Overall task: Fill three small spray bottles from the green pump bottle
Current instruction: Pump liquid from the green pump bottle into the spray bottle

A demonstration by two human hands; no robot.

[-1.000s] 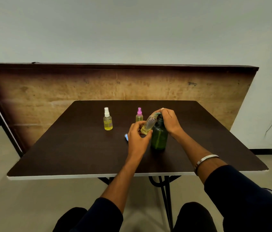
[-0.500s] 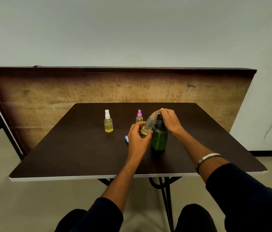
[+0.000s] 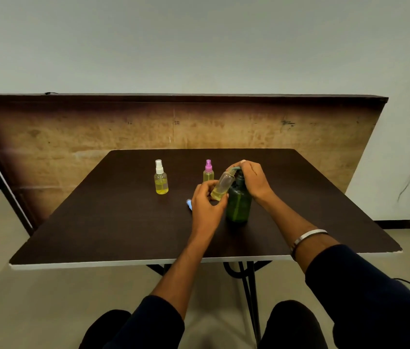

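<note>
Fingers of the left hand [image 3: 205, 205] pinch the uncapped spray bottle [image 3: 221, 186], tilted at the spout; right hand [image 3: 251, 180] curls over the green pump bottle [image 3: 238, 205] head; third fill apparently underway; next, recapping.

Dim, even indoor light; soft shadows; wide-angle bending at edges; slight softness.

No readable text (bottles unlabelled).

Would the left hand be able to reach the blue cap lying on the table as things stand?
Probably not yet: the left hand holds the tilted small bottle at the green pump bottle, though the blue cap lies just beside it.
</note>
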